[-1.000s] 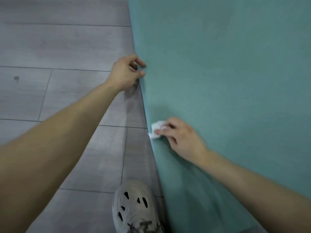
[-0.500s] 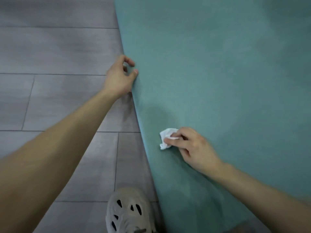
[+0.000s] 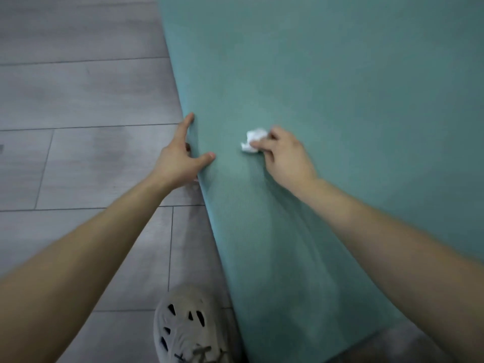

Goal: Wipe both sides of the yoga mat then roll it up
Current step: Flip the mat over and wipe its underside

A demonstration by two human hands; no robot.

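Observation:
A teal yoga mat (image 3: 327,100) lies spread over the right part of the floor, its left edge running from the top centre down to the bottom. My left hand (image 3: 180,155) grips that left edge: the thumb lies on top of the mat and the fingers reach along and under the edge. My right hand (image 3: 285,155) pinches a crumpled white tissue (image 3: 252,140) and presses it on the mat's surface, a little to the right of my left hand.
Grey wood-look floor planks (image 3: 78,100) cover the left half. My foot in a beige perforated shoe (image 3: 188,328) stands on the floor at the bottom, right beside the mat's edge.
My right hand has carried the tissue away from the mat's left edge, further onto the mat. My left hand's thumb has come down onto the mat at the edge.

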